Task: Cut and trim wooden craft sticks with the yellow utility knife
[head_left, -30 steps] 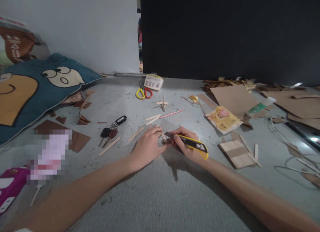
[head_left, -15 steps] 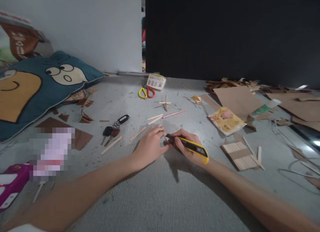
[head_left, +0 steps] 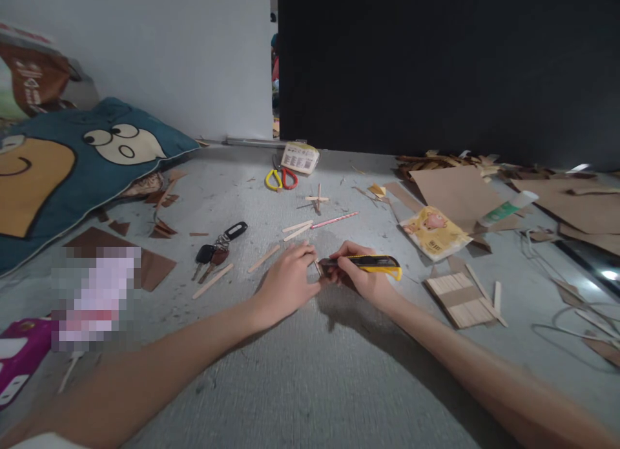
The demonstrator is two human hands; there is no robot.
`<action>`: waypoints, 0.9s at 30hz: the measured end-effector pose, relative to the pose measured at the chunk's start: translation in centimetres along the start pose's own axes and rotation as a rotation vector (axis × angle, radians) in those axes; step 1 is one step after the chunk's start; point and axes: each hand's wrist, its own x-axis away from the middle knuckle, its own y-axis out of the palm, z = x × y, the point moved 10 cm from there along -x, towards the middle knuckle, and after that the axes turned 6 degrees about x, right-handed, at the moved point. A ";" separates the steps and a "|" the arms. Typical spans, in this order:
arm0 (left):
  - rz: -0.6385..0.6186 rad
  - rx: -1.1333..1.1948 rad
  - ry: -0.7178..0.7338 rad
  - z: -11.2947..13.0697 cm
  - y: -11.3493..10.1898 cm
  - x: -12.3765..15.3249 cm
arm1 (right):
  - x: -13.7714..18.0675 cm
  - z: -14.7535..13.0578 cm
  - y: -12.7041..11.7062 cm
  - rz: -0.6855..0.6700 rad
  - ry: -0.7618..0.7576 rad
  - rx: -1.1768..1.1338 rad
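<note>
Evidently to steady it, the left hand [head_left: 288, 284] pins a thin pale wooden craft stick [head_left: 316, 267] flat on the grey floor [head_left: 310, 384], fingers closed down; the right hand [head_left: 363, 282] grips a yellow-and-black utility knife [head_left: 371, 263], blade tip at the stick

- Yellow-and-red scissors [head_left: 281, 177] lie far ahead of me, beside a small white packet [head_left: 300, 157].
- My keys [head_left: 217, 245] sit to the left, with loose craft sticks [head_left: 212, 281] near them.
- A pink pencil [head_left: 334, 220] lies further out.
- A blue cartoon cushion [head_left: 72, 171] fills my far left.
- On my right are a stick panel [head_left: 458, 299], a yellow packet [head_left: 433, 232], a cardboard sheet [head_left: 455, 190] and a green-and-white tube [head_left: 506, 208].
</note>
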 end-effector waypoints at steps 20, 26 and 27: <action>0.025 -0.014 0.004 0.0 -0.4 -0.1 | -1.3 2.7 0.5 0.018 0.237 -0.366; 0.027 -0.018 -0.020 -0.6 -0.4 0.0 | -1.1 2.2 0.7 0.027 0.235 -0.412; 0.027 -0.019 -0.019 -0.6 -0.4 0.0 | -1.1 2.1 0.5 0.042 0.213 -0.418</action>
